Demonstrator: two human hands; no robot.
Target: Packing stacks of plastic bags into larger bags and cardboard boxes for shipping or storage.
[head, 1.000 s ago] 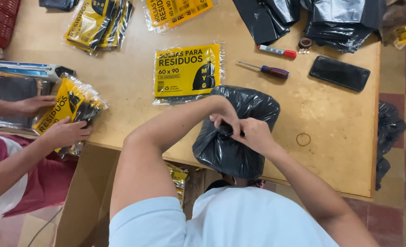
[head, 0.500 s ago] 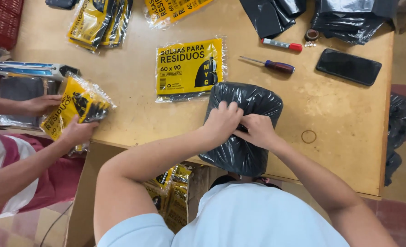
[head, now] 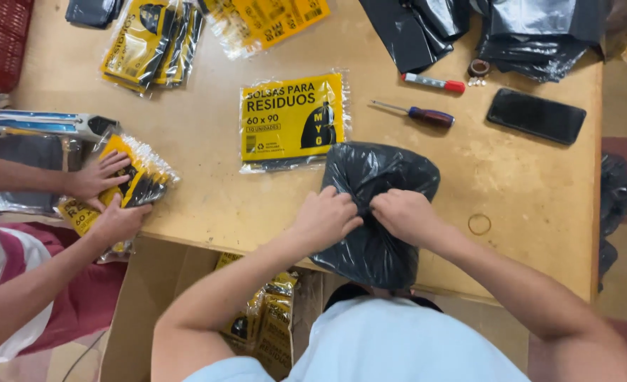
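The fingers of the left hand [head: 325,216] are curled and pressed down into the middle of a black plastic bundle [head: 377,205]. The fingers of the right hand [head: 403,214] are curled too and pinch a fold of the same plastic, right next to the left hand. The two hands almost touch.

The bundle lies at the near edge of the wooden table [head: 207,191], and part of it hangs over the edge. It looks soft, thin and squashy, so it likely bends and crumples easily. It looks light. The shiny plastic may slip, so a good place to grab is the bunched folds in the middle.

Just behind the bundle lies a yellow packet [head: 292,119]. A screwdriver [head: 416,113] and a dark phone [head: 536,115] lie farther off. At the side, another person's hands [head: 105,194] press on a yellow pack.
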